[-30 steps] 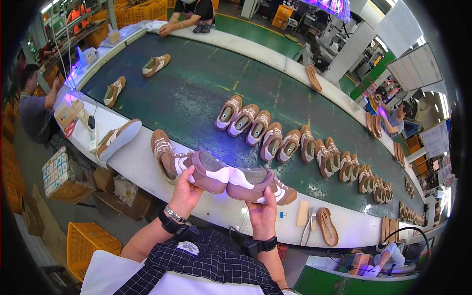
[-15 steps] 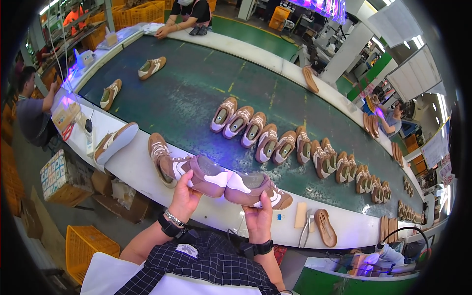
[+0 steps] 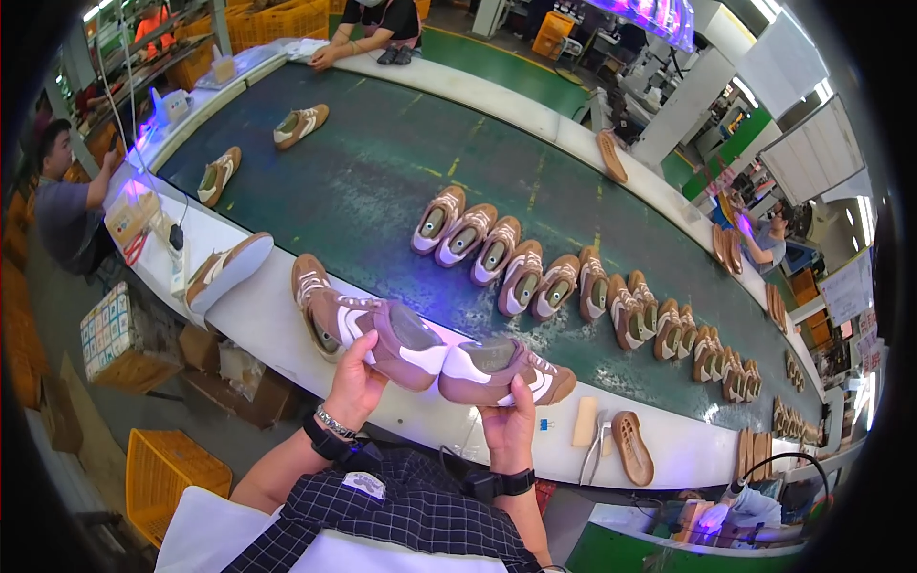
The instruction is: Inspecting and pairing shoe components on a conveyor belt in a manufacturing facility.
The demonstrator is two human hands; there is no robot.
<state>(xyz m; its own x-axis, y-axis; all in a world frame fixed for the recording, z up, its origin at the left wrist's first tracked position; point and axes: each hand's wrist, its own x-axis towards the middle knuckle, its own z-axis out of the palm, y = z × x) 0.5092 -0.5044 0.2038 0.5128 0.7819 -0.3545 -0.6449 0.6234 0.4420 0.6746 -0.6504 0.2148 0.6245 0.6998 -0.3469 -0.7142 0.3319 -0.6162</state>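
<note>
My left hand is closed on a brown sneaker with white stripes and a white heel patch. A matching sneaker is gripped in my right hand, thumb on its near side. The two heels meet or nearly meet in front of me, toes pointing outward, above the white table edge. Grey-green forms fill both openings. Just behind the left sneaker stands another brown sneaker, partly covered by it. Farther left, a sneaker lies on its side with its pale sole showing.
A green conveyor belt carries several sneakers in a row. On the white ledge to my right lie a brown sole, pincers and a blue clip. A yellow crate stands at lower left. Co-workers sit around the belt.
Both held sneakers have tilted slightly, showing more of their openings, and the right one has shifted a little rightward. My grips stay the same. A gloved co-worker's hand now shows at lower right.
</note>
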